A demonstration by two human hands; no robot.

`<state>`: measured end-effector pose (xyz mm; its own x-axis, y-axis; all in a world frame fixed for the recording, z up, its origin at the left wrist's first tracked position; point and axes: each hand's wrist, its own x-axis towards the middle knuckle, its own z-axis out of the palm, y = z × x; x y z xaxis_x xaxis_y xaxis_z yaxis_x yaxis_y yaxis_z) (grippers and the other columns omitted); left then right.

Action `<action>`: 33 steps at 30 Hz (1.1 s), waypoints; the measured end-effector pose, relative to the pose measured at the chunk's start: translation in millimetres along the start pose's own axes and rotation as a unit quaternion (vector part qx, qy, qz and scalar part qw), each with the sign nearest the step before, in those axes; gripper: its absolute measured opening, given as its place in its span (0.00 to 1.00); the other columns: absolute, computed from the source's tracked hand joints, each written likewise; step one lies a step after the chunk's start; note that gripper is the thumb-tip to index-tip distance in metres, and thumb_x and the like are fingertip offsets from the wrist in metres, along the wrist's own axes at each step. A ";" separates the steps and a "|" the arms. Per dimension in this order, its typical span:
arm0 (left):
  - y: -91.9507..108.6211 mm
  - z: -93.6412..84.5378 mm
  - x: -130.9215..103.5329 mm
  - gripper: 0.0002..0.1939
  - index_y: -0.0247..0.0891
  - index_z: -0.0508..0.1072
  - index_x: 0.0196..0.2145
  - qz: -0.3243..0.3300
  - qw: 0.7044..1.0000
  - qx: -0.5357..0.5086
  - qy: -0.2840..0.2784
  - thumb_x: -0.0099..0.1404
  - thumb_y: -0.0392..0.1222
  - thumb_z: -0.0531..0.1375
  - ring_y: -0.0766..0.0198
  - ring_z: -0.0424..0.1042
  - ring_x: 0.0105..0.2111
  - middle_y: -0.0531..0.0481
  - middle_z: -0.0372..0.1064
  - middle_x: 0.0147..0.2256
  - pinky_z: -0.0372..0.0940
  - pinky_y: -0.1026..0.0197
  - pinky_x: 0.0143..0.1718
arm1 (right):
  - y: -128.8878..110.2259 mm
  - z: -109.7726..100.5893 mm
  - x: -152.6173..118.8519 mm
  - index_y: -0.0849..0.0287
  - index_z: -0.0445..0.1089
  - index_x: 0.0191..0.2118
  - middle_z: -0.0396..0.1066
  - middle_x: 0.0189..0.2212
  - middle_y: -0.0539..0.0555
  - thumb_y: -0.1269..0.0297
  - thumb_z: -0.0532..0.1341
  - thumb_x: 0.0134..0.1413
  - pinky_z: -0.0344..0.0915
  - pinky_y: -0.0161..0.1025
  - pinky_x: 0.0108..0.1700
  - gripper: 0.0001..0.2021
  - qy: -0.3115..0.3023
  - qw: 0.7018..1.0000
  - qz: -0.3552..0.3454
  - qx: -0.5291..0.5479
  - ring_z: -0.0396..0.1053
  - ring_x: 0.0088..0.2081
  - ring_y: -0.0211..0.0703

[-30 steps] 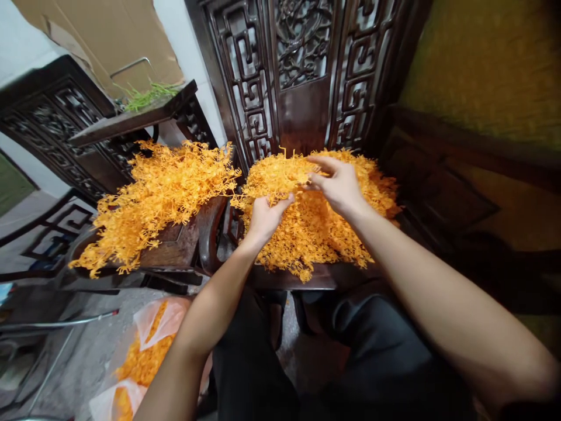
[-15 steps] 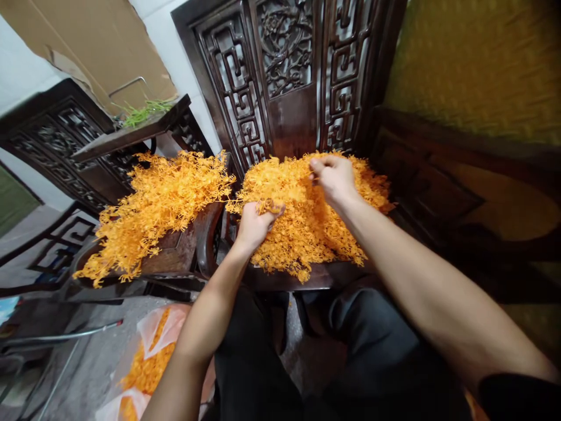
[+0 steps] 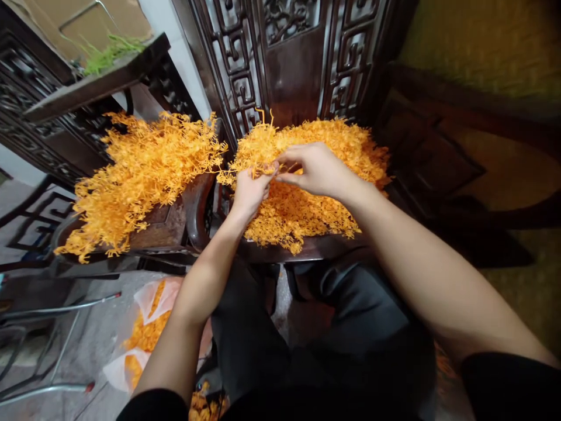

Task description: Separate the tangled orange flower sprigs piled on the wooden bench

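Observation:
A large heap of orange plastic flower-like sprigs (image 3: 328, 204) covers the dark wooden chair seat in front of me. My left hand (image 3: 252, 190) is closed at the heap's left side, with an orange plastic sprig (image 3: 262, 169) pinched between thumb and fingers. From the right, my right hand (image 3: 322, 169) reaches in with its thumb and fingers curved together, their tips meeting the left fingertips at the sprig. What exactly the right fingertips grip is small and partly hidden. A second pile of orange sprigs (image 3: 153, 169) lies to the left, with thin strands bridging towards my left hand.
The carved dark wooden chair back (image 3: 293, 70) rises behind the heap. A curved armrest (image 3: 197, 210) separates the two piles. Green sprigs (image 3: 114, 52) lie on a wooden ledge. On the floor are a plastic bag of orange pieces (image 3: 151, 327) and metal tubes (image 3: 65, 307).
My right hand has moved left from the back of the heap to my left fingertips. My left hand keeps its pinch on the sprig. The view has tilted down slightly.

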<state>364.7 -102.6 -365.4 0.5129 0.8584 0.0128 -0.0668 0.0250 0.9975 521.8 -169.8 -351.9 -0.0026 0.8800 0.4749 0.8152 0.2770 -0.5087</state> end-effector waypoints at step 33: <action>-0.3 -22.3 -13.7 0.23 0.33 0.78 0.32 0.041 0.984 0.170 0.039 0.71 0.54 0.53 0.68 0.59 0.20 0.54 0.61 0.19 0.56 0.64 0.27 | 31.8 -21.4 30.1 0.60 0.70 0.30 0.71 0.25 0.52 0.67 0.62 0.60 0.71 0.37 0.27 0.07 0.341 0.828 0.298 0.330 0.69 0.23 0.36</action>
<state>338.7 -102.9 -367.5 0.4488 0.8877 0.1028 0.1912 -0.2078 0.9593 560.0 -142.7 -338.3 0.7978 0.5761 0.1779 0.0581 0.2202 -0.9737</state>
